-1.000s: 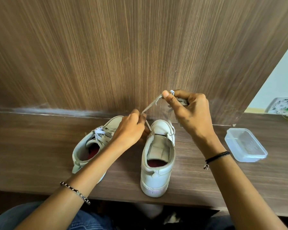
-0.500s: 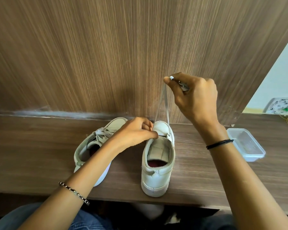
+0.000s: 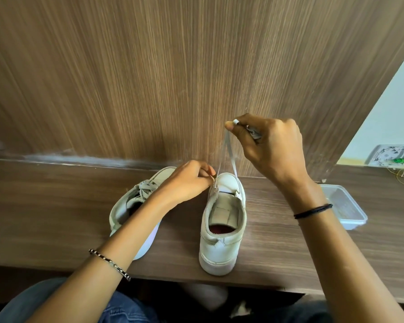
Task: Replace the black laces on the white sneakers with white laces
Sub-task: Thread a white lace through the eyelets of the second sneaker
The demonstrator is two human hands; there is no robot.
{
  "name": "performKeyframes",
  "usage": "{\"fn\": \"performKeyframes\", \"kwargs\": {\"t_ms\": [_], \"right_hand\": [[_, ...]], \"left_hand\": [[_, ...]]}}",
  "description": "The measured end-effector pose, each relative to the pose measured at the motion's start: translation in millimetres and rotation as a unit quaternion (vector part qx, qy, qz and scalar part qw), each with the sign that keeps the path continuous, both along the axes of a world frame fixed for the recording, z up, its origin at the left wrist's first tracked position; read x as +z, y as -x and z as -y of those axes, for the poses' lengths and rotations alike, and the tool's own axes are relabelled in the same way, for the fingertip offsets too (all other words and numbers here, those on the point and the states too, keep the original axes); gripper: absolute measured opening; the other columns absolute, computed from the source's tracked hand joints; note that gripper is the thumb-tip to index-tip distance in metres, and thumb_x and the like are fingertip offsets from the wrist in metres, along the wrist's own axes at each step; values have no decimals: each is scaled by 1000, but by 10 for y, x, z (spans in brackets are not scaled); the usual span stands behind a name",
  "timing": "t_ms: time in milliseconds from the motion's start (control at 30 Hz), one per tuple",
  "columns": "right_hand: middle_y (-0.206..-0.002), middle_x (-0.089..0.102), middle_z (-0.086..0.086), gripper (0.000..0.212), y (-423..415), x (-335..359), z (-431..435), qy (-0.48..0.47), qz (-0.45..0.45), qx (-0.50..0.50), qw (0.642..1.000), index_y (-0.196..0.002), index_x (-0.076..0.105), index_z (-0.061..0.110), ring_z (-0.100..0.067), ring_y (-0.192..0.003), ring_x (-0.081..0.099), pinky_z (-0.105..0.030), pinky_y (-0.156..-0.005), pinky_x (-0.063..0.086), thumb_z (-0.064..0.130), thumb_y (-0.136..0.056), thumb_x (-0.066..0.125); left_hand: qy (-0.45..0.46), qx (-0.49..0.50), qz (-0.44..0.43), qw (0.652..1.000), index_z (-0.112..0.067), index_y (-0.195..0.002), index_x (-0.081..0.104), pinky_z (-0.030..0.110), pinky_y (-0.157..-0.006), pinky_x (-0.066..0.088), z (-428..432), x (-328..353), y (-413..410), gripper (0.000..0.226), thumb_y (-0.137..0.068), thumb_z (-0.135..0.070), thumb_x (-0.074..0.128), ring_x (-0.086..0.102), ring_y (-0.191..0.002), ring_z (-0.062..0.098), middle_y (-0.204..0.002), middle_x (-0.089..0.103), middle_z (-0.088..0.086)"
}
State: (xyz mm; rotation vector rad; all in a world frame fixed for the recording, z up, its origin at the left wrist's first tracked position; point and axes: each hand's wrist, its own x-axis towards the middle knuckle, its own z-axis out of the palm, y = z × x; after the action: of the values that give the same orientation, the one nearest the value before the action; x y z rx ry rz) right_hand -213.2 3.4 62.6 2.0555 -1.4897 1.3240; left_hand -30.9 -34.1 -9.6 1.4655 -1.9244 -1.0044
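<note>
Right hand: raised above the right shoe, in front of the wood panel. Thumb and forefinger are closed on the lace, with a white tip poking out at the thumb. More of the lace is bunched inside my curled fingers.

Lace: white. Two strands drop from that pinch, spreading slightly, to the far end of the right shoe's opening. The strands are taut. The eyelets themselves are too small to make out.

Left hand: low, just left of the right shoe's toe end. Fingers are curled, and the tips pinch the left strand where it meets the shoe.

Right shoe: white, upright on the desk, heel toward me, toe to the panel. The tongue is exposed, there are no crossings over it, and a red insole shows.

Left shoe: to the left, near the right shoe but apart from it, and angled. It is laced in white, and my left forearm partly covers it.

Tub: clear plastic, open, on the desk to the right, beyond my right wrist.

Beaded bracelet on the left wrist. Black band on the right.

Jeans show below the desk's near edge.
</note>
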Motion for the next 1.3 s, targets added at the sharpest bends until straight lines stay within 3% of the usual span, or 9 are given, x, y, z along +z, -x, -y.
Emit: {"fn": "performKeyframes", "kwargs": {"t_ms": [167,333,400,533,667,800,967,1100,1300], "right_hand": [[-67,68,9,40,-27,110,-217,-111,-79,83,987,-91,75,30,-13,-62,62,-40,-60,54,62,-96,53],[-59,68,5,54,18,271,-503,-363,-57,163,916,-69,71,32,-8,-56,66,-33,-72,54,75,-93,49],[-67,75,4,56,72,299,-573,-424,-6,184,887,-76,76,29,-11,-63,74,-32,-82,55,74,-93,47],[-80,79,-4,64,180,302,-562,-490,52,196,848,-96,79,20,-24,-67,77,-38,-76,61,70,-94,41],[-74,77,-2,50,249,124,-432,-469,30,153,870,-92,75,17,-20,-59,75,-29,-60,58,59,-100,50],[-76,74,13,13,397,-307,-139,-389,-93,61,915,-93,72,33,-2,-66,70,-39,-78,59,33,-100,60],[-95,72,12,21,317,-559,-47,-393,-90,77,912,-111,75,30,-11,-86,67,-44,-83,59,23,-96,61],[-105,64,5,25,283,-590,-30,-424,-83,107,895,-108,77,28,-13,-92,63,-42,-91,53,39,-103,56],[-85,64,6,59,267,-567,-68,-435,2,107,894,-84,76,13,-1,-86,63,-8,-74,42,54,-106,40]], "left_hand": [[-38,8,-38,999,-18,-94,68,25,-60,51,-80,141,-32,27,-98,-4,45,71,-74,11,-81,75,-5],[-90,6,-67,994,-20,-80,64,30,-67,57,-104,97,19,28,-103,-11,50,66,-73,18,-72,66,-3],[-118,0,-82,990,-16,-86,66,31,-65,56,-127,91,35,27,-103,-15,47,69,-67,17,-66,70,-3],[-117,-7,-89,989,-19,-99,69,36,-68,58,-111,88,44,19,-104,-29,54,69,-65,15,-75,72,-2],[-114,-9,-43,993,-18,-95,74,40,-78,62,-80,82,69,11,-90,-28,74,72,-74,13,-78,75,-3],[-120,-1,-32,992,-13,-94,77,31,-71,61,-61,95,70,12,-87,-18,69,73,-86,16,-87,78,2],[-220,45,-125,966,-1,-104,72,34,-78,59,-23,65,50,25,-87,-11,57,71,-72,17,-67,71,-3],[-292,72,-190,935,-8,-95,67,32,-71,58,-43,124,27,20,-86,-5,49,67,-62,16,-63,69,0],[-275,75,-199,938,-9,-100,61,32,-63,56,-42,344,-130,18,-94,-14,45,40,-40,14,-49,34,-4]]}}
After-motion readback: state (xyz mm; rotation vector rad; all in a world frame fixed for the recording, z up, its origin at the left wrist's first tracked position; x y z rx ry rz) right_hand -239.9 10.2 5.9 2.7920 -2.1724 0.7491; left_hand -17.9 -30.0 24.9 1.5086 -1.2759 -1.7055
